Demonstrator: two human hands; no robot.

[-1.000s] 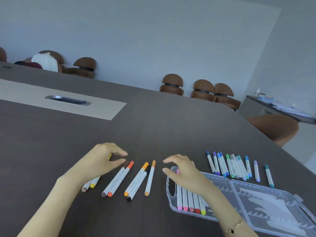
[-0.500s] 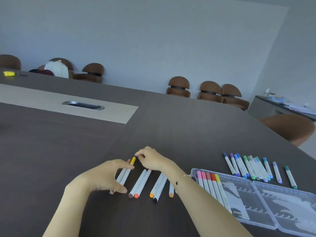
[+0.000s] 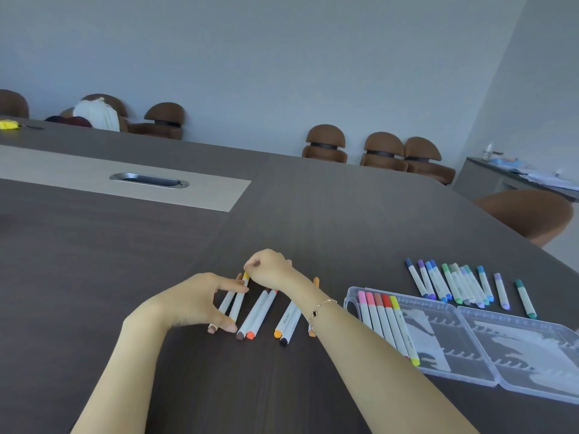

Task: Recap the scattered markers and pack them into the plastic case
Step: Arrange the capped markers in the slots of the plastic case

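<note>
1. White-barrelled marker with yellow cap (image 3: 238, 296) on dark wood-grain table (image 3: 313, 214); long axis near-to-far, capped end pointing away, tilted right.
2. Right hand (image 3: 269, 267) pinching the yellow cap; fingertips hidden behind knuckles.
3. Left hand (image 3: 200, 303) curled over barrel; near end hidden behind thumb.
4. Clear plastic case (image 3: 470, 336) lying open at right, right edge cut off.

An office meeting room: a long dark wood-grain conference table (image 3: 313, 198) with a recessed metal cable port (image 3: 149, 180) fills the space, brown upholstered chairs (image 3: 326, 142) line the plain grey wall, papers cover a sideboard (image 3: 513, 177).
</note>
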